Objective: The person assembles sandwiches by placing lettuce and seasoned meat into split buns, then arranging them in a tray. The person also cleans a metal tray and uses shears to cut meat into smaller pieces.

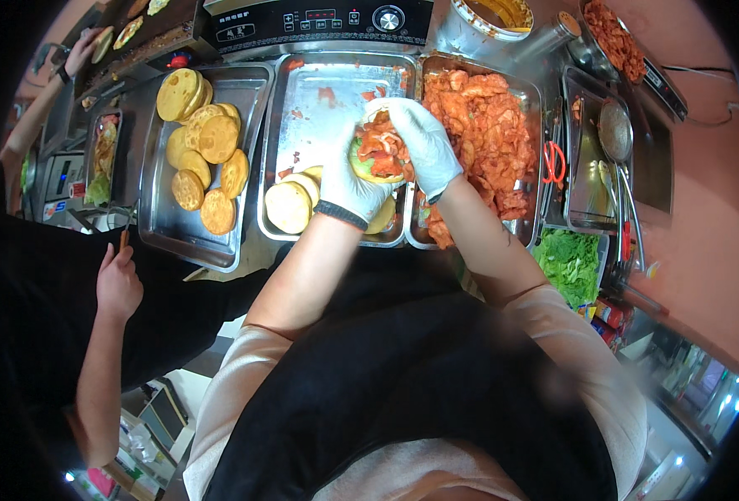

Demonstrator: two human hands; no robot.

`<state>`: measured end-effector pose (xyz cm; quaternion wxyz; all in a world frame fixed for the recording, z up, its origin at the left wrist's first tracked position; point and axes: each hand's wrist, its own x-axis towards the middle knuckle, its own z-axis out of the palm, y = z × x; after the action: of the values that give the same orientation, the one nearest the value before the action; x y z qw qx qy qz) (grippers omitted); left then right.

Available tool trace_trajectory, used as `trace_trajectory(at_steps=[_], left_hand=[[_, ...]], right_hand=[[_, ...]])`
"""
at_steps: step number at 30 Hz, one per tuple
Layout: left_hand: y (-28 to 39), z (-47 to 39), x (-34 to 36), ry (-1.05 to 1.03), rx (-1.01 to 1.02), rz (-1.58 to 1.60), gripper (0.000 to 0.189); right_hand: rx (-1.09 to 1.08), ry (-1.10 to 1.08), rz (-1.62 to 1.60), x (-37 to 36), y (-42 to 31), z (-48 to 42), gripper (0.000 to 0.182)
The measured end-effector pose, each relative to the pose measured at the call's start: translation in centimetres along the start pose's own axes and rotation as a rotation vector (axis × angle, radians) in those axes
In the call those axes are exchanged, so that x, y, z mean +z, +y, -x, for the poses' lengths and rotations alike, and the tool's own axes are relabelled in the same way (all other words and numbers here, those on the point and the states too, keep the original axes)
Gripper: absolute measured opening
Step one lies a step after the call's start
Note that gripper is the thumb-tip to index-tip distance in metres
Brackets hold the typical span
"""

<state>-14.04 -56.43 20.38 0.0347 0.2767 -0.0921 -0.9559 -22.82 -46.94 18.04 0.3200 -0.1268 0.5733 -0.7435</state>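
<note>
Both my hands wear white gloves. My left hand (353, 185) cups a split flatbread bun (361, 164) from below and the left, with lettuce and reddish sauced meat (383, 147) in it. From the right, my right hand (429, 147) presses against the same filled bun, its fingers over the top edge. Underneath lies a steel tray (319, 81) with meat scraps and several pale round flatbreads (289, 206) at its near end. Beside my right hand is a second tray heaped with red sauced meat pieces (482, 138). My gloves cover part of the bun.
Left stands a tray of browned flatbreads (219, 138). A co-worker's hand (118, 282) holds a wooden-handled tool; their other hand (84, 50) is at the griddle. An induction cooker (319, 28) and sauce bucket (491, 31) sit behind. Right are red-handled scissors (554, 163), a ladle (615, 131) and lettuce (566, 260).
</note>
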Motion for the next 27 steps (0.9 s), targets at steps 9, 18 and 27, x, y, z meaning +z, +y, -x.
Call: trace_trajectory(at_steps=[9,18,27], left_hand=[[-2.5,-1.8,-1.9,-0.036,-0.035,0.059,0.038],[-5.3,-1.8,-0.7,-0.182,-0.187,-0.031,0.04],[-8.3,-2.0,0.4,-0.283,-0.085,-0.248,0.043]], right_hand=[[-0.194,0.099,0.283,0.1,1.7,3.1,0.042],[-0.311,0.209,0.231,-2.8,-0.1,6.8,0.044],[-0.242,0.504,-0.08,-3.0,-2.2,7.8,0.039]])
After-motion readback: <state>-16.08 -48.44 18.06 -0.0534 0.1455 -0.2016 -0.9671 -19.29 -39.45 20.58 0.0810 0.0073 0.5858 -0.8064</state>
